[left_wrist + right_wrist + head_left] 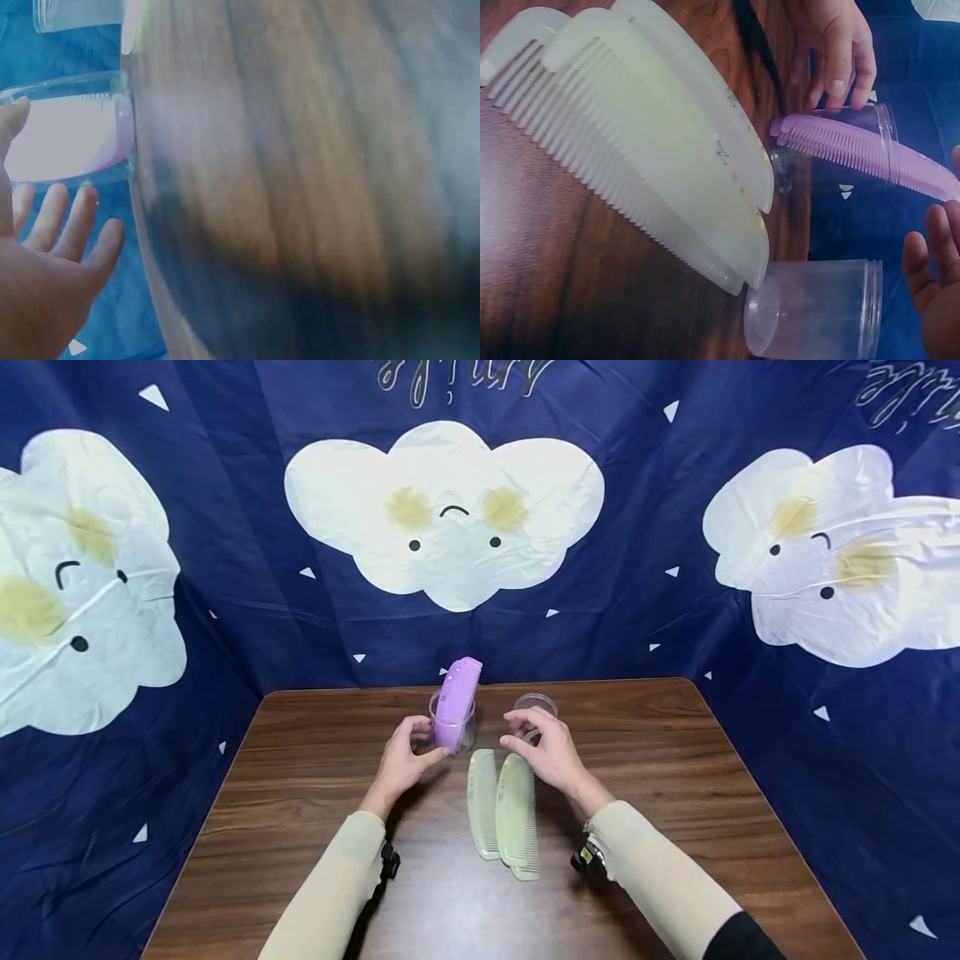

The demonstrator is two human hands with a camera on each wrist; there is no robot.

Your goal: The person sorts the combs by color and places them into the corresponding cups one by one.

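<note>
Head view: shows left hand at the near left side of the left clear cup, with thumb and fingers spread apart and only gently bent. Places purple combs inside that cup, tilted, leaning right at the top and reaching above the rim. Puts right hand over the near part of the right clear cup, with thumb and index finger apart and nothing seen between them. Has three pale green combs lying on the brown wooden table, near side of the cups, between the forearms, teeth to the right. Shows blue cloth with white cloud prints beyond the far table edge.

Left wrist view: shows four left-hand fingers extended and fanned beside the left clear cup, with thumb overlapping it. Shows the purple combs washed out through the wall. Catches part of the right clear cup.

Right wrist view: shows at least two purple combs layered, teeth to the right. Shows left fingertips against or just beside the cup; can't tell which. Cuts off right hand, with visible fingers parted and holding nothing seen.
</note>
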